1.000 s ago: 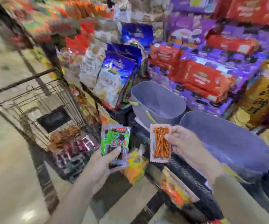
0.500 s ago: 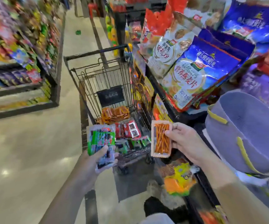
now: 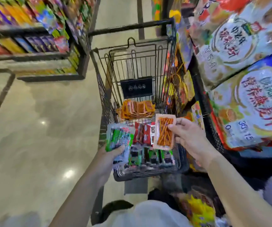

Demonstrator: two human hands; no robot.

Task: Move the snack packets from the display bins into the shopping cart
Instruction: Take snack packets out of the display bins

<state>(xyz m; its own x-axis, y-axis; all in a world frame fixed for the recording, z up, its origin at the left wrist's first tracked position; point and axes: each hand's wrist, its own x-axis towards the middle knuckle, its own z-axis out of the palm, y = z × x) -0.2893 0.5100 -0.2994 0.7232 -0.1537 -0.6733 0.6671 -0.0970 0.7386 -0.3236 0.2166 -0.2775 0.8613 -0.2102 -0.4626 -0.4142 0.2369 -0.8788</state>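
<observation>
Over the wire shopping cart (image 3: 137, 66) at mid-frame, the left hand (image 3: 110, 157) grips a green snack packet (image 3: 119, 141) while the right hand (image 3: 189, 136) pinches an orange-stick packet (image 3: 164, 133). Orange packets (image 3: 136, 109), red packets (image 3: 142, 133) and green packets (image 3: 151, 157) lie in the cart's basket below.

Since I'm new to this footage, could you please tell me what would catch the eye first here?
Centre frame, the left hand grips a green packet and the right hand pinches a packet of orange sticks, both above the near end of the shopping cart. A heap of orange packets lies at the cart's far end, and large snack bags loom at right.
</observation>
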